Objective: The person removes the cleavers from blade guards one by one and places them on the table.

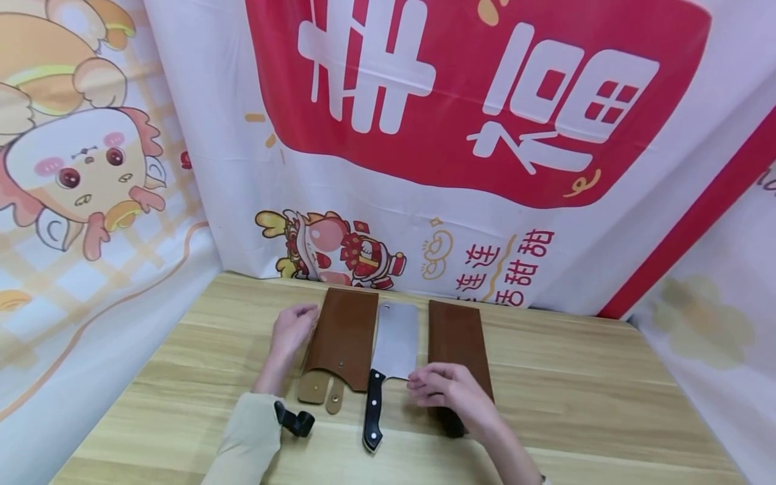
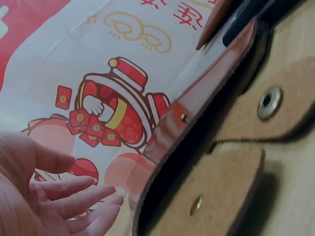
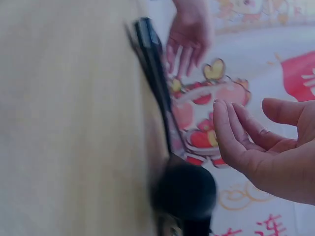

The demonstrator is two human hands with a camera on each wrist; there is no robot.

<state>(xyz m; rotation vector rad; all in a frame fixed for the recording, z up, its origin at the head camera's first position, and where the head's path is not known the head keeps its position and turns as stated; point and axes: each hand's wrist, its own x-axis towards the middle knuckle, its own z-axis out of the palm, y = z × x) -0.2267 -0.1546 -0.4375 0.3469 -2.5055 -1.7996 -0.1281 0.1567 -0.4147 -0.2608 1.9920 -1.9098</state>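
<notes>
A cleaver (image 1: 397, 340) with a broad steel blade and black riveted handle lies between two brown leather sheaths. Beside the left sheath (image 1: 344, 330) is my left hand (image 1: 294, 331), fingers loosely bent and holding nothing. That sheath's tan snap straps (image 2: 202, 196) lie unfastened at its gaping mouth in the left wrist view. My right hand (image 1: 451, 394) hovers over the lower part of the right sheath (image 1: 457, 337), its fingers relaxed around nothing. From this sheath's near end sticks a black handle (image 1: 451, 424), partly hidden by the hand; its rounded end (image 3: 187, 191) looms in the right wrist view.
All of it lies on a light wood-grain table (image 1: 564, 391). A printed cloth (image 1: 485, 222) hangs behind the table's back edge, and another patterned cloth (image 1: 109, 296) drapes along the left. A black camera mount (image 1: 295, 421) is strapped at the left wrist.
</notes>
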